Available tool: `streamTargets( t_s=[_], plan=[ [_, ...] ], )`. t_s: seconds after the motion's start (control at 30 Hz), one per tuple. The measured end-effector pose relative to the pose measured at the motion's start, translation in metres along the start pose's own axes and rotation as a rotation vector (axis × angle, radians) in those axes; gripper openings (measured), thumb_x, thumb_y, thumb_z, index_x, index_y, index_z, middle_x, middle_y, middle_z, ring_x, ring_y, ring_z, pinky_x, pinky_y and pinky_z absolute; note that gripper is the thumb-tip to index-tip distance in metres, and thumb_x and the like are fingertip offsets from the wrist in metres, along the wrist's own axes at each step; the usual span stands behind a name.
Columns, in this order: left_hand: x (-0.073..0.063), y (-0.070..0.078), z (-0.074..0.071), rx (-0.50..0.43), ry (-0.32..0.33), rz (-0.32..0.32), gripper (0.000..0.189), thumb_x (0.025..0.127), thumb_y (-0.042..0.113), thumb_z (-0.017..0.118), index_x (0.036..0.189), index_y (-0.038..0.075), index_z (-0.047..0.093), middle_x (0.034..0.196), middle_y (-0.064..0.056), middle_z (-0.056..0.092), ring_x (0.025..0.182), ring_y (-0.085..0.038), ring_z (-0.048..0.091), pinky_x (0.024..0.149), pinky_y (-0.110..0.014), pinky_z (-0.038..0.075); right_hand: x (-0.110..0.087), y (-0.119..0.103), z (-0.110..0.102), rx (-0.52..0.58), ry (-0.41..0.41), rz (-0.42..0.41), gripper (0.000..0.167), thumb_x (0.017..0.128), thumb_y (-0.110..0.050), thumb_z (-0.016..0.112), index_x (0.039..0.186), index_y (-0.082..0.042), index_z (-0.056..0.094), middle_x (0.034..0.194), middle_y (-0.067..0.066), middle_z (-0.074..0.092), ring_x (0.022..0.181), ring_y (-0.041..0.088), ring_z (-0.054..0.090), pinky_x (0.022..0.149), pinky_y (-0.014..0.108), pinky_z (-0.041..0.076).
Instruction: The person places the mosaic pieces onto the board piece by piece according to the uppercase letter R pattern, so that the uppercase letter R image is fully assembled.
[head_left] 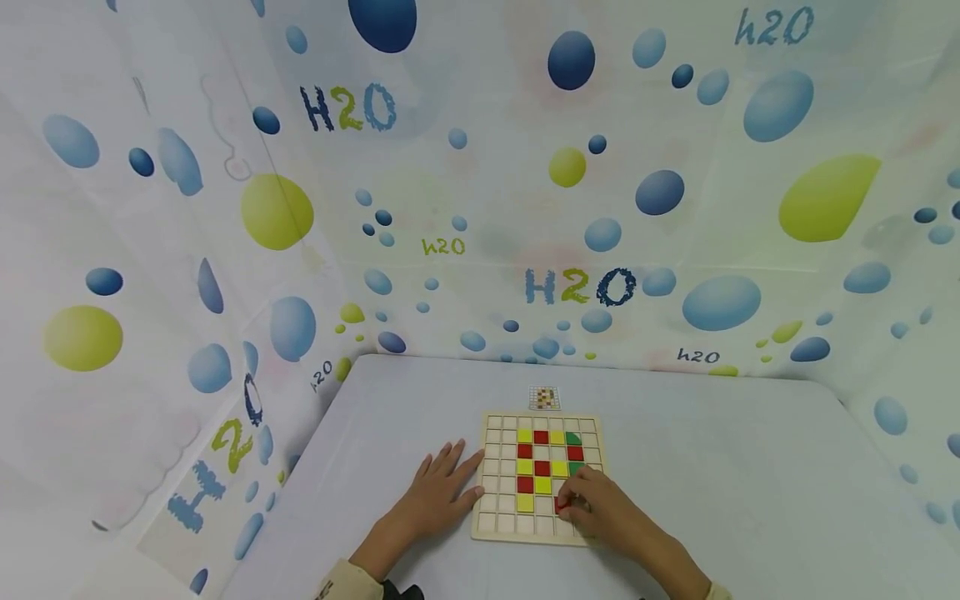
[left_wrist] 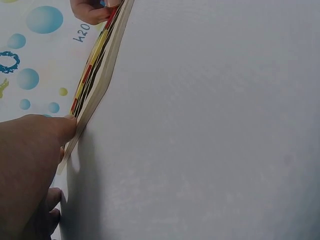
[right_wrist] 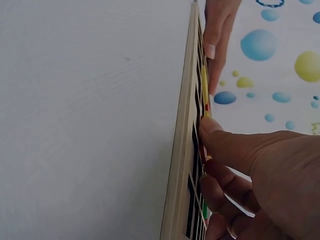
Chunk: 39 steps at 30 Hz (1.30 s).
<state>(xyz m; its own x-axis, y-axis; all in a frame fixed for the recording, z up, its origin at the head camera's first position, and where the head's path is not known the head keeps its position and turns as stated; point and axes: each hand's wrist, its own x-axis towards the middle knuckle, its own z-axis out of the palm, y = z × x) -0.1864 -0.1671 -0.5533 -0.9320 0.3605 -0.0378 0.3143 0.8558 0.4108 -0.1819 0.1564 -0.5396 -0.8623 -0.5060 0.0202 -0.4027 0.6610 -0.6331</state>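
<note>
A wooden grid board (head_left: 491,525) lies flat on the table, its squares partly filled with yellow, red and green tiles. My right hand (head_left: 600,508) is over the board's lower right part, where its thumb and fingers pinch a red tile (head_left: 558,505) low at the grid; the fingers hide part of that tile. The red edge shows beside the thumb in the right wrist view. A green tile (head_left: 576,469) lies just above this hand. At the board's left edge, my left hand (head_left: 435,496) lies with fingers spread, thumb and index fingertip touching the frame.
A small printed card (head_left: 544,398) with a coloured grid pattern lies just behind the board. The white-covered table (head_left: 712,467) extends to both sides. Behind it hangs a sheet (head_left: 495,192) printed with blue and green dots and lettering.
</note>
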Motion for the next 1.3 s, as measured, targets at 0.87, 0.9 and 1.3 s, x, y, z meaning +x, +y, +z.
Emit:
streamTargets(
  t_s=[0.87,0.9,1.3],
  plan=[
    [-0.003,0.000,0.001,-0.007,0.005,-0.009,0.065,0.108,0.054,0.051,0.164,0.024,0.041,0.173,-0.017,0.029,0.161,-0.041,0.022,0.125,-0.070,0.017,-0.069,0.045,-0.052,-0.013,-0.081,0.431,0.047,0.075,-0.036,0.096,0.108,-0.022,0.066,0.104,-0.002,0.055,0.094,0.017,0.052,0.084,0.036,0.051],
    [-0.003,0.000,0.000,-0.008,0.007,-0.009,0.064,0.108,0.054,0.051,0.164,0.024,0.041,0.173,-0.017,0.029,0.161,-0.041,0.022,0.125,-0.070,0.017,-0.070,0.046,-0.051,-0.017,-0.084,0.437,0.046,0.075,-0.036,0.096,0.108,-0.022,0.066,0.104,-0.002,0.055,0.095,0.017,0.052,0.086,0.037,0.051],
    [0.000,0.001,0.000,0.002,0.000,-0.004,0.065,0.108,0.055,0.050,0.164,0.024,0.040,0.173,-0.016,0.028,0.161,-0.040,0.022,0.125,-0.069,0.018,-0.072,0.051,-0.049,-0.007,0.076,0.426,0.042,0.089,-0.014,0.085,0.123,-0.006,0.062,0.097,0.001,0.058,0.085,0.014,0.054,0.073,0.028,0.049]
  ],
)
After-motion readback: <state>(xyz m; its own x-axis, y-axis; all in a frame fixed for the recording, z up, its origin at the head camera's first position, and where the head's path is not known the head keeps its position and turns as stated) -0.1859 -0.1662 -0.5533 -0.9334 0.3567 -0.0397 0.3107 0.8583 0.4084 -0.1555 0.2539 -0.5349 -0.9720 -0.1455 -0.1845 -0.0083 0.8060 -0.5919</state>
